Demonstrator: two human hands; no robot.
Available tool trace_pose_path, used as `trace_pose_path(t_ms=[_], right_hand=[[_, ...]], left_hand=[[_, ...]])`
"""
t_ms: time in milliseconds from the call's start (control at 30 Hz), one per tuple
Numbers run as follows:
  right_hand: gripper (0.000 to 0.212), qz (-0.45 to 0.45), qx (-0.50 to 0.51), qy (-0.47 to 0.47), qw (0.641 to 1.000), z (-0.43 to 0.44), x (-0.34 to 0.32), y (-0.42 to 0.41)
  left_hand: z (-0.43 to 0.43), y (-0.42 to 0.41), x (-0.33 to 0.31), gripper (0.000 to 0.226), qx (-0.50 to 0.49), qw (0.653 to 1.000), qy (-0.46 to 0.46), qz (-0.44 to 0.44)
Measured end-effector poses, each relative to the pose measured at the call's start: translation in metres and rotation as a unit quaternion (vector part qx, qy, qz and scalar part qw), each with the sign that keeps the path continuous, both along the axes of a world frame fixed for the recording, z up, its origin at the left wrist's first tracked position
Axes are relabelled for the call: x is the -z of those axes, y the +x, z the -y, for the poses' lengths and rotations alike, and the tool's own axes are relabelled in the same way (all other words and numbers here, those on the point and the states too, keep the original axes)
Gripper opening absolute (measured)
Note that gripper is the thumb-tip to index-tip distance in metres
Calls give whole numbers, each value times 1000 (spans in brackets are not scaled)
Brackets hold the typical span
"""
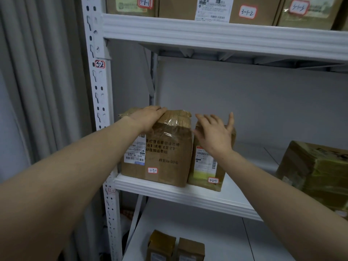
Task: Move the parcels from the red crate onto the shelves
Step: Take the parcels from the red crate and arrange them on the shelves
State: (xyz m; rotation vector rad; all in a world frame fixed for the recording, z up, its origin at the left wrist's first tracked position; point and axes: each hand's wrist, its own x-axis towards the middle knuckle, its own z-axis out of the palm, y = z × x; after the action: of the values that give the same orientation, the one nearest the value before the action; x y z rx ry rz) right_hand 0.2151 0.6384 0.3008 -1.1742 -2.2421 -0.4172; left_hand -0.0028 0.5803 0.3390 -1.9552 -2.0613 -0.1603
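At the far left hangs a grey curtain [37,72]. Beside it stands the white perforated post [98,81] of the shelving unit, and it carries a small label "3-2" [99,64].

On the middle shelf [188,193], close to this post, stands a large brown parcel [169,153] with a folded, taped top. It has a white shipping label and a small sticker "3-2-1" [152,170] on its front. The left hand [148,117] lies on the top of this parcel, palm down, with the fingers stretched over the top edge; it rests there and does not clasp anything.

Just beside, on the right, a smaller parcel [205,166] stands upright and touches the large one. The right hand [214,134] is in front of its upper part, released, with the fingers spread wide. I cannot tell if the palm touches the cardboard.

Well apart, at the right edge of the same shelf, sits a box wrapped in yellowish tape [316,170].

Above, the upper shelf [207,31] holds a row of cardboard boxes [178,8] with the stickers "3-1-1", "3-1-2" and "3-1-3". Below, on the lower shelf [235,242], two small brown boxes [162,245] stand side by side.
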Motion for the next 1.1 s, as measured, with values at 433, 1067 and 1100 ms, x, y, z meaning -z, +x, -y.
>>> trace_pose_path(t_ms=[433, 1067, 1100], right_hand=[[50, 30, -18, -32, 999, 11, -2, -43], [62, 37, -2, -27, 999, 21, 0, -44], [62, 35, -4, -23, 999, 21, 1, -44]], left_hand=[[5, -16, 4, 89, -7, 1000, -10, 10], [9, -15, 5, 97, -12, 1000, -5, -2], [10, -14, 6, 96, -12, 1000, -5, -6]])
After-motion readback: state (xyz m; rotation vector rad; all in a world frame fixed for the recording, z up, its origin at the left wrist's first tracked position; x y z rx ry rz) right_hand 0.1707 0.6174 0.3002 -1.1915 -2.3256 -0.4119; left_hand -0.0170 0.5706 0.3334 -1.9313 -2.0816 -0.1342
